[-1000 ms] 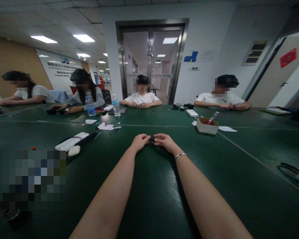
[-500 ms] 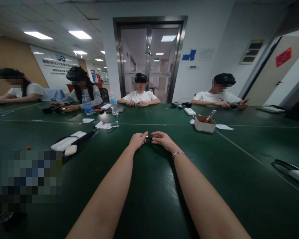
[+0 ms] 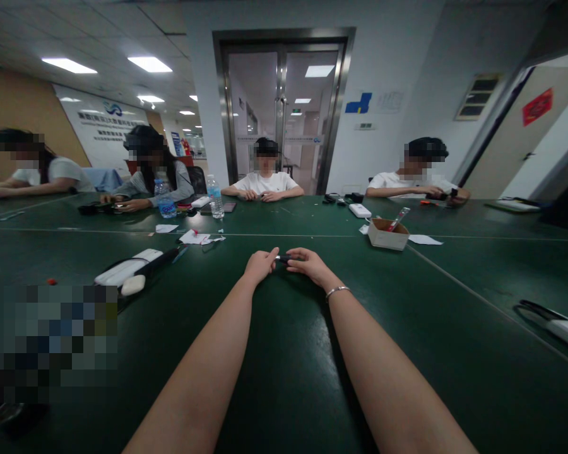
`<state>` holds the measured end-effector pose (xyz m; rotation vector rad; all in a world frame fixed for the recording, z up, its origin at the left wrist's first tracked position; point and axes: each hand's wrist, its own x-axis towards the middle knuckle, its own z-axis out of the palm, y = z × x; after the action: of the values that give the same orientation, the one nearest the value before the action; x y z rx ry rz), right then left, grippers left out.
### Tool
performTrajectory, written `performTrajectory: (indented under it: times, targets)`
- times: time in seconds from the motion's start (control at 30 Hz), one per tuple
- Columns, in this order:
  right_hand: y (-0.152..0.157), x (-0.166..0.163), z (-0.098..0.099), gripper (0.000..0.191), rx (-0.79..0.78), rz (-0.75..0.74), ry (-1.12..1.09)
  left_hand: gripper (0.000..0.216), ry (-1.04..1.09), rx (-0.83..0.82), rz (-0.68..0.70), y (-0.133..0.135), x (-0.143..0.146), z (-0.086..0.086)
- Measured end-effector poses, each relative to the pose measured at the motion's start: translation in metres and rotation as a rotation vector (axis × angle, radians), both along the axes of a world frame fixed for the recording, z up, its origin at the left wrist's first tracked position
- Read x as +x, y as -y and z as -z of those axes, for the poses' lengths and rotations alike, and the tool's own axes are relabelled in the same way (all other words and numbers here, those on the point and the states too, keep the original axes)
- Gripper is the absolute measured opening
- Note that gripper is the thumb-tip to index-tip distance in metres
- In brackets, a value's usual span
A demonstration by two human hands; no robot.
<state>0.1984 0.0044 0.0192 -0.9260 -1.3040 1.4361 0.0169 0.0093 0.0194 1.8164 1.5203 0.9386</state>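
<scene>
My left hand (image 3: 261,265) and my right hand (image 3: 308,263) meet over the green table (image 3: 284,328), in the middle of the head view. Between them is a small black object with a silvery end (image 3: 283,258), too small to name exactly. My left thumb and fingers pinch its silvery end. On the black end, the fingers of my right hand are closed, partly covering it. A silver bracelet (image 3: 337,291) circles my right wrist.
An open cardboard box (image 3: 388,237) stands ahead to the right, a packet sticking out. Left lie a white device with a black cable (image 3: 130,267) and paper scraps (image 3: 195,237). Water bottles (image 3: 215,200) stand farther back. Several people in headsets sit around the far side.
My hands stay almost in place, with slightly more of the black object showing between them. At the far right, a person's hands have shifted and an orange item now shows by them.
</scene>
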Motion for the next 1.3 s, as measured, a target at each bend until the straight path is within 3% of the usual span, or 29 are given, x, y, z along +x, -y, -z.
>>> performTrajectory:
  times: [0.33,0.5,0.67,1.0,1.1,1.3]
  targets:
    - [0.000,-0.001,-0.001,0.016,-0.074,0.008,-0.017,0.057,0.020,0.089,0.077,-0.001,-0.001,0.006]
    - [-0.002,-0.001,0.000,0.010,-0.103,0.045,-0.042,0.038,0.015,0.157,0.097,-0.004,0.001,0.011]
    - [-0.004,0.000,0.002,0.005,-0.097,0.046,-0.045,0.020,0.159,0.217,0.165,-0.005,0.002,0.012]
    - [-0.003,0.000,0.001,0.008,-0.090,0.046,-0.032,0.023,0.246,0.180,0.183,-0.009,0.000,0.016]
    - [-0.003,-0.001,0.002,0.017,-0.011,0.051,0.052,0.027,0.260,0.156,0.159,-0.009,0.001,0.015]
    - [-0.005,-0.013,0.011,0.019,0.332,0.198,0.487,0.028,0.200,0.171,0.181,-0.005,0.001,0.010]
